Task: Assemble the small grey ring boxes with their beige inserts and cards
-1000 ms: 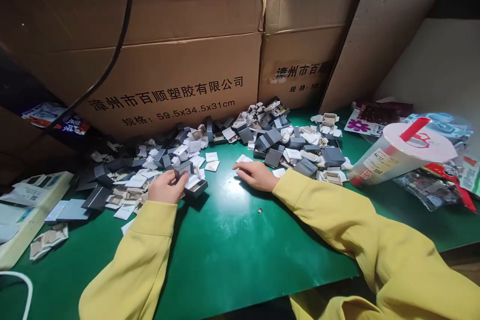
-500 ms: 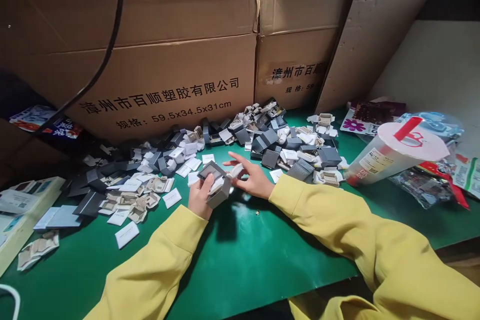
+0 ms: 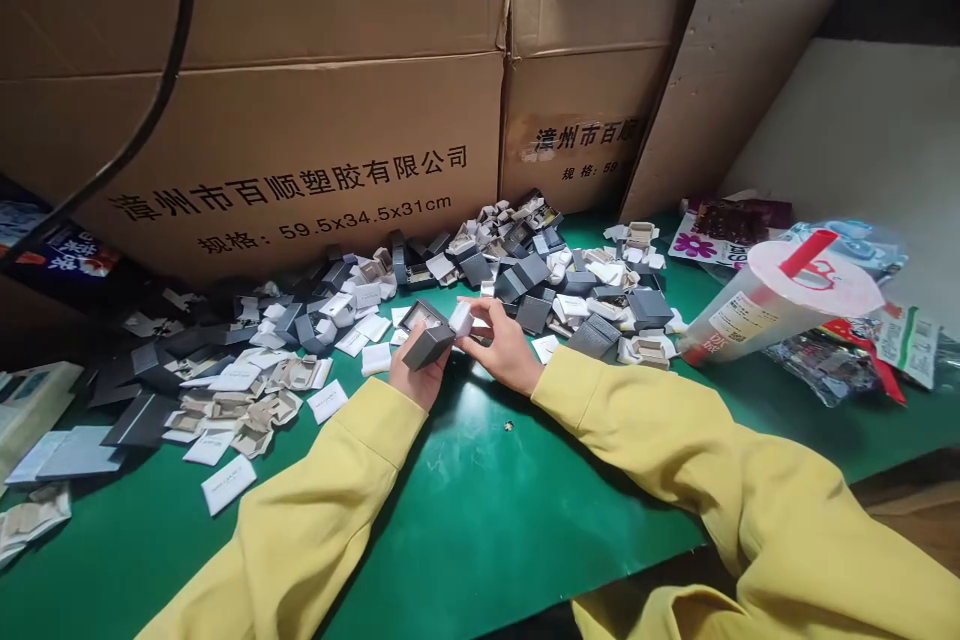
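Observation:
My left hand [image 3: 421, 378] is closed round a small dark grey box [image 3: 429, 347], which is opened, with its hollow inside facing up. Right beside it, my right hand [image 3: 504, 348] pinches a small white block-like piece [image 3: 461, 318], perhaps the box's insert, between thumb and fingers. The white piece is at the box's right edge; whether they touch I cannot tell. Behind both hands lies a heap of similar dark grey boxes [image 3: 525, 275] and crumpled white inserts. White printed cards [image 3: 328, 402] are scattered to the left of my left hand.
Large cardboard cartons [image 3: 315, 140] wall off the back of the green table [image 3: 480, 530]. A cup with a red straw [image 3: 750, 315] stands at the right, near snack packets [image 3: 907, 345]. A black cable [image 3: 161, 90] hangs at the left. One tiny item [image 3: 508, 426] lies in front of my hands.
My left hand has turned the dark grey box so its outer side faces me. My right fingers have closed in on the white piece. The view has shifted slightly to the right.

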The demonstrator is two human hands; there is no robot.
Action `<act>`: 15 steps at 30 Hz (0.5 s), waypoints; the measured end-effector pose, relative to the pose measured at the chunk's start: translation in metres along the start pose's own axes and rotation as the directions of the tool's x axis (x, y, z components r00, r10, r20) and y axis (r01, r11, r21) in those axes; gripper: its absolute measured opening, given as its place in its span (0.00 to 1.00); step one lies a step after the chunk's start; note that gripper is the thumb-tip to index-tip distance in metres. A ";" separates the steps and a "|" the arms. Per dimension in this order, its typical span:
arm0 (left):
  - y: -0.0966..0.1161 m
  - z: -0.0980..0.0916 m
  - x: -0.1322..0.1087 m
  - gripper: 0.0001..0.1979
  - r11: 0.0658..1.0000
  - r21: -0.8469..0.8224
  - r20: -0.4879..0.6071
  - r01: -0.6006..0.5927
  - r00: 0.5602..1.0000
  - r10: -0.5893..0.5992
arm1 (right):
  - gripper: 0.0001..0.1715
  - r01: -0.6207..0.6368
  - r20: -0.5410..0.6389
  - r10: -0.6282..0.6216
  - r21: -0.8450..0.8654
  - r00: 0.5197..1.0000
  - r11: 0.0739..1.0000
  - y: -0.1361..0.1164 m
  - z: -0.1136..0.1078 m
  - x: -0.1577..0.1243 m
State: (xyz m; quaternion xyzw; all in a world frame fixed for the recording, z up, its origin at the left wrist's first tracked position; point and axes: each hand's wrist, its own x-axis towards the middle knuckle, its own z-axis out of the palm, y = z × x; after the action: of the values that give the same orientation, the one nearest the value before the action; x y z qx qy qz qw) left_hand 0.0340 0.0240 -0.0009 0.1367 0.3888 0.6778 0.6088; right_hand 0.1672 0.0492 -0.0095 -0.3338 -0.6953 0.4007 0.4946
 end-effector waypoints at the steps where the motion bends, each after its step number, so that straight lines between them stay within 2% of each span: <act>1: 0.000 -0.001 0.000 0.05 1.000 0.001 0.000 0.013 1.000 -0.013 | 0.24 0.036 0.028 -0.035 -0.071 0.999 0.997 0.000 -0.001 -0.001; 5: 0.003 0.000 -0.003 0.05 0.999 0.022 0.025 0.032 0.999 -0.032 | 0.23 0.216 0.136 -0.176 -0.386 0.975 0.897 0.004 -0.009 0.000; 7: 0.007 0.001 -0.004 0.06 0.999 0.048 0.023 0.005 1.000 -0.006 | 0.22 0.318 0.177 -0.265 -0.527 0.948 0.788 0.005 -0.015 0.002; 9: 0.011 0.001 -0.004 0.07 0.995 0.095 -0.002 -0.027 1.000 0.028 | 0.22 0.403 0.250 -0.321 -0.658 0.914 0.636 0.005 -0.021 0.005; 12: 0.015 -0.001 -0.003 0.09 0.979 0.187 -0.034 -0.078 0.996 0.086 | 0.24 0.489 0.396 -0.294 -0.773 0.870 0.404 0.003 -0.026 0.009; 15: 0.017 -0.003 -0.001 0.11 0.960 0.253 -0.043 -0.116 0.990 0.131 | 0.25 0.499 0.464 -0.184 -0.820 0.867 0.281 0.003 -0.025 0.009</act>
State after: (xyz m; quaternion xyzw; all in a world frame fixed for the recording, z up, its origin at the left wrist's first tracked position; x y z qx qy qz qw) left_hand 0.0203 0.0231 0.0091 0.2162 0.4797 0.6640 0.5313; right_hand 0.1884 0.0644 -0.0037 -0.3325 -0.9137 -0.1332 0.1921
